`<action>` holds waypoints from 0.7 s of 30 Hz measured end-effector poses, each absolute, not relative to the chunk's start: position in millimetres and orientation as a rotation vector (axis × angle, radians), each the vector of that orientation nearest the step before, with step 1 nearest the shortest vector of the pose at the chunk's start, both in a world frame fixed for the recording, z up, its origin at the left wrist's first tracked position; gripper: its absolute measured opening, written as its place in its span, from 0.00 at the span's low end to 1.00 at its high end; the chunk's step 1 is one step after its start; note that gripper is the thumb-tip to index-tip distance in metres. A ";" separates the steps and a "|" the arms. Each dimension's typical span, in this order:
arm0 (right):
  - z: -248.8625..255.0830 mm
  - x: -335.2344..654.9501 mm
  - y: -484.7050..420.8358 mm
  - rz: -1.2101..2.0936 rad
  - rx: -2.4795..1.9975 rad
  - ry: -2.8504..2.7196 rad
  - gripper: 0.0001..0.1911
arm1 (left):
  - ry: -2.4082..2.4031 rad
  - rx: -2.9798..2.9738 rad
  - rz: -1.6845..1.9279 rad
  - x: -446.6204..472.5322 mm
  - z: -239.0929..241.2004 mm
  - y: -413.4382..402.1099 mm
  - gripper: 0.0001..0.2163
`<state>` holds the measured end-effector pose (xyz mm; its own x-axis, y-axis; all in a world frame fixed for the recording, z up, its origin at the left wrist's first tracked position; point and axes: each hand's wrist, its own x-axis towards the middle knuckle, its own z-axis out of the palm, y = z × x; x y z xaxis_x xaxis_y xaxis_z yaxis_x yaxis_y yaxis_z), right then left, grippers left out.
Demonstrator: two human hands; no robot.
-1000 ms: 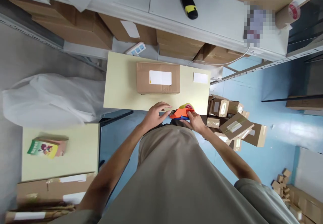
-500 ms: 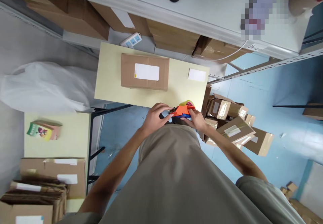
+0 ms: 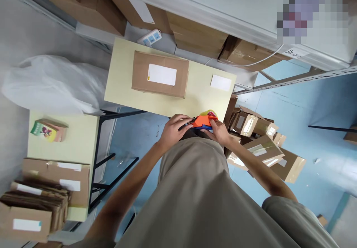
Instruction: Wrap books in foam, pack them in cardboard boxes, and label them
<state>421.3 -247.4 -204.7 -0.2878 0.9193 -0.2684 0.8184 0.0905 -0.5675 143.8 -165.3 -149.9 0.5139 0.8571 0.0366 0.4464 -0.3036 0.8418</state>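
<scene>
Close to my body, at the near edge of the pale yellow table (image 3: pixel 122 80), an orange and blue tape dispenser (image 3: pixel 203 121) is held between both hands. A yellow roll of tape shows at its far side. My left hand (image 3: pixel 173 130) pinches the dark front end of the dispenser with thumb and fingers. My right hand (image 3: pixel 219 130) is closed round its other end, thumb on the orange side. Beyond my hands, a closed cardboard box (image 3: pixel 181 75) with a white label lies on the table. A blank-looking white label (image 3: pixel 220 82) lies to its right.
A grey shelf (image 3: pixel 212 13) with cardboard boxes beneath runs along the back. White plastic sheeting (image 3: pixel 52 84) sits at the left, above another table (image 3: pixel 69 140) with flattened cartons (image 3: pixel 44 207). Several boxes (image 3: pixel 262 151) are piled on the blue floor at right.
The camera view has tilted and shifted slightly. Both hands still hold the tape dispenser in nearly the same place. The box and label lie as before.
</scene>
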 end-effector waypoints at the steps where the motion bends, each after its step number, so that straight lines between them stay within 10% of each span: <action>1: -204.9 421.5 -246.8 0.970 -1.763 -2.206 0.33 | 1.075 1.923 0.644 143.2 -153.0 -166.8 0.12; 21: -177.7 426.5 -222.2 1.227 -1.724 -2.506 0.32 | 1.103 1.364 0.459 135.0 -204.7 -148.3 0.18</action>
<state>426.5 -222.2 -177.7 -0.4406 0.7477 -0.4968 0.8509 0.1715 -0.4965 135.0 -148.3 -204.7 0.4615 0.8133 -0.3542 0.3213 0.2189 0.9213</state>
